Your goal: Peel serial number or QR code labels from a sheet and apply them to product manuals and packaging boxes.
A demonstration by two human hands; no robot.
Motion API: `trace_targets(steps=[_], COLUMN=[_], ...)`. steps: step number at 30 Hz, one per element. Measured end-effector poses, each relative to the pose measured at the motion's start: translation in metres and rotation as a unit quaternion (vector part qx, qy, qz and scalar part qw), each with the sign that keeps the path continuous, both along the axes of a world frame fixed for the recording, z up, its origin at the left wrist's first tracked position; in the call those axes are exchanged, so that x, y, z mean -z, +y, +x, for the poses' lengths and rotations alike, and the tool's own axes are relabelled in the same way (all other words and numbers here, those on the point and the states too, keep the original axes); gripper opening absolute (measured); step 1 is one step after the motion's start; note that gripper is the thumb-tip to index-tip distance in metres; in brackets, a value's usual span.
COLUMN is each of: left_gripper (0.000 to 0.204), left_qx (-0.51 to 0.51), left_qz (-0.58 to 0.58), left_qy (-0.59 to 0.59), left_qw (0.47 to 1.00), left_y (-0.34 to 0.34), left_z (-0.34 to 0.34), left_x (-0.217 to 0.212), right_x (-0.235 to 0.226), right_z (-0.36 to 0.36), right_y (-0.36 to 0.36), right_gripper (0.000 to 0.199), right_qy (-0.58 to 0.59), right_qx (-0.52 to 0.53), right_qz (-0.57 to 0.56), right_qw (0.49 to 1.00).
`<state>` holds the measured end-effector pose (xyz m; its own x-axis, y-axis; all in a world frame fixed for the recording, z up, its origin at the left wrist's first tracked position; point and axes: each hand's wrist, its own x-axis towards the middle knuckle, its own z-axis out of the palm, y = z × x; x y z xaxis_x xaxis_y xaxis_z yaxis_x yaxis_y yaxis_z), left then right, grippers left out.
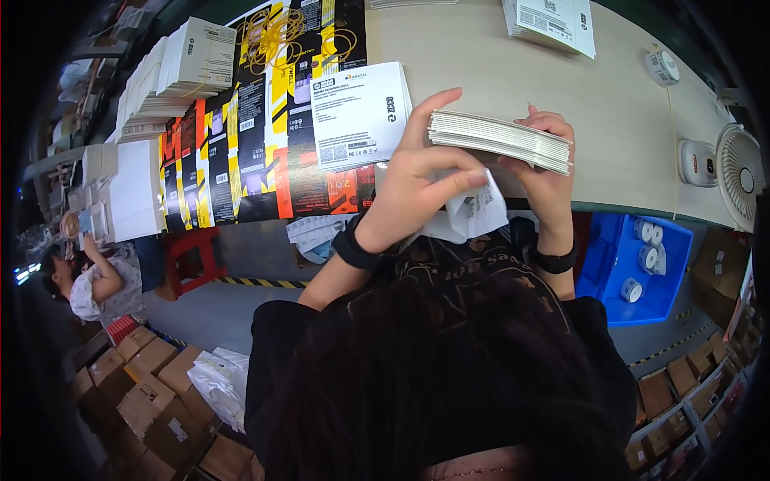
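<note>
A thick stack of white cards, its layered edges turned up, is held above the table's near edge. My left hand is curled round its left end. The index finger reaches up past the corner, and the thumb bends across below, touching a crumpled white paper sheet that hangs under the stack. My right hand grips the right end, thumb in front and fingers behind. Close to my left hand lies a pile of white printed cards.
More white stacks and rubber bands lie on the left over black, yellow and red printed sheets. At right are a label roll and white fan. Below stands a blue bin with rolls. Another person works far left.
</note>
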<state>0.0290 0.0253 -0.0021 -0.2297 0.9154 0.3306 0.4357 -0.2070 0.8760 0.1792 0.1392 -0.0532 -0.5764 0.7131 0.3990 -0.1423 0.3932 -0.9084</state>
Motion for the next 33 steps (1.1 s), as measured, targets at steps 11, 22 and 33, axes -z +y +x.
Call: trace_targets(steps=[11,22,33], left_gripper=[0.013,0.007,0.004], left_qx=[0.029,-0.021,0.031], left_qz=[0.002,-0.026,-0.106], left_qy=[0.454,-0.073,0.009], left_qw=[0.891,0.997,0.994], left_y=[-0.011,-0.003,-0.005], left_z=[-0.006,-0.009,0.016], left_x=[-0.02,0.006,-0.002], right_x=[-0.018,-0.015,-0.007], right_z=[0.0,-0.002,0.002], right_y=[-0.009,-0.006,-0.007], right_gripper=[0.062,0.063,0.059], right_qy=[0.022,0.024,0.026], right_qx=[0.001,0.006,0.036], right_qz=[-0.149,-0.165,-0.039], right_qw=[0.989,0.986,0.998])
